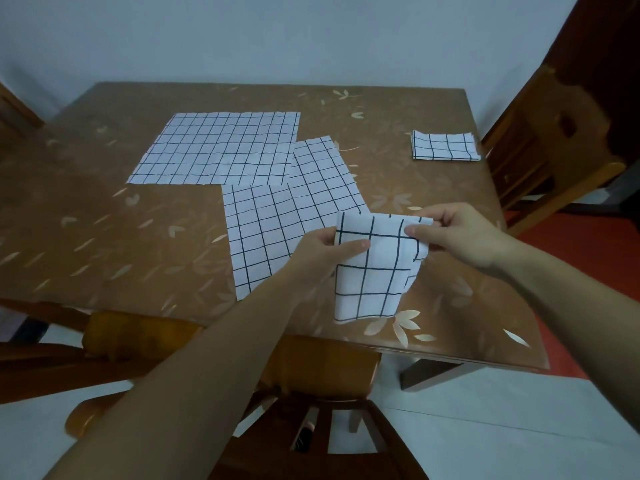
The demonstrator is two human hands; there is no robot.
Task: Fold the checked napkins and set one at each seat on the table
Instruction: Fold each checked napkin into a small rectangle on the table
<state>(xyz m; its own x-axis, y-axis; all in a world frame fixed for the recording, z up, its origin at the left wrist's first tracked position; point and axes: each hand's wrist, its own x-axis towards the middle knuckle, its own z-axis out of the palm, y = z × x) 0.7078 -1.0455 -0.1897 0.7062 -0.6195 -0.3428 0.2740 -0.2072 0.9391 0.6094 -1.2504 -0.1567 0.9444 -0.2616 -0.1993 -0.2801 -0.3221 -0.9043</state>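
I hold a partly folded white napkin with dark checks (372,271) above the table's near edge. My left hand (327,249) pinches its upper left corner and my right hand (460,233) pinches its upper right corner, so the cloth hangs down between them. One unfolded checked napkin (221,148) lies flat at the table's middle. Another unfolded napkin (277,223) lies nearer to me, partly under the first and behind my left hand. A small folded napkin (445,146) rests at the right side of the table, by the chair there.
The table (104,220) has a brown cover with a leaf pattern. A wooden chair (540,161) stands at the right side, another chair (304,393) right below me at the near edge, and one (52,355) at the near left. A pale wall closes the far side.
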